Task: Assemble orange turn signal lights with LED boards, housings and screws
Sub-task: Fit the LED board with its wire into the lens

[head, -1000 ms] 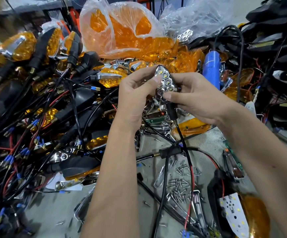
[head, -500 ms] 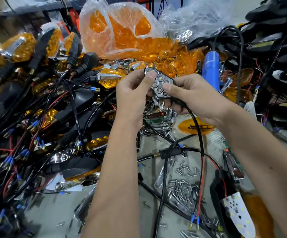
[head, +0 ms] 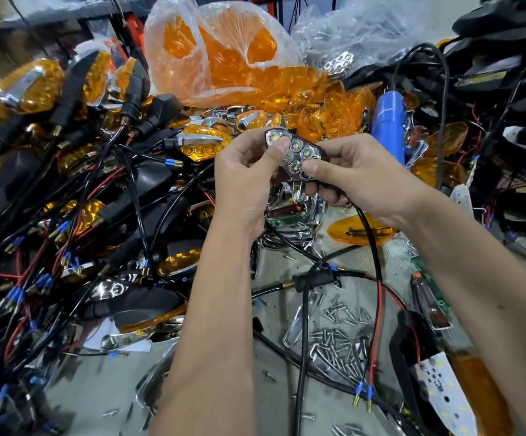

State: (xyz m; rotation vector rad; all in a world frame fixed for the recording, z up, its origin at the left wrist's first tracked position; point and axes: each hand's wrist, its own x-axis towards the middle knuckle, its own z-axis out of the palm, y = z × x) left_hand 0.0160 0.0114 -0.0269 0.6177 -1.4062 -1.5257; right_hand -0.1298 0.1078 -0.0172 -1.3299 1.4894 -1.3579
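Chrome shines at the middle of the head view: a reflector (head: 296, 155) with honeycomb cups sits between both hands, raised above the counter (head: 98, 401). The left hand (head: 246, 180) holds a narrow grip on it, thumb pressed on the cup at its 10 o'clock end, fingers curled behind. The right hand (head: 365, 174) pinches its 4 o'clock edge with the thumb on the face, the other fingers wrapped round the black stem below. A black cable (head: 378, 262) drops from that stem toward 6 o'clock, a red wire beside it, both ending in blue-sleeved tips near the bottom edge.

At 12 o'clock from the hands lies a clear bag (head: 223, 58) of orange lenses, with loose lenses (head: 334, 102) spilled at its foot. A blue tool (head: 387, 127) stands at 2 o'clock. From 8 to 10 o'clock spreads a heap of finished lights (head: 47, 86) with tangled black and red leads. Screws (head: 340, 344) lie scattered at 5 o'clock on the counter. A white LED board (head: 441, 385) lies in a black housing at the lower right, an orange lens touching its right side.
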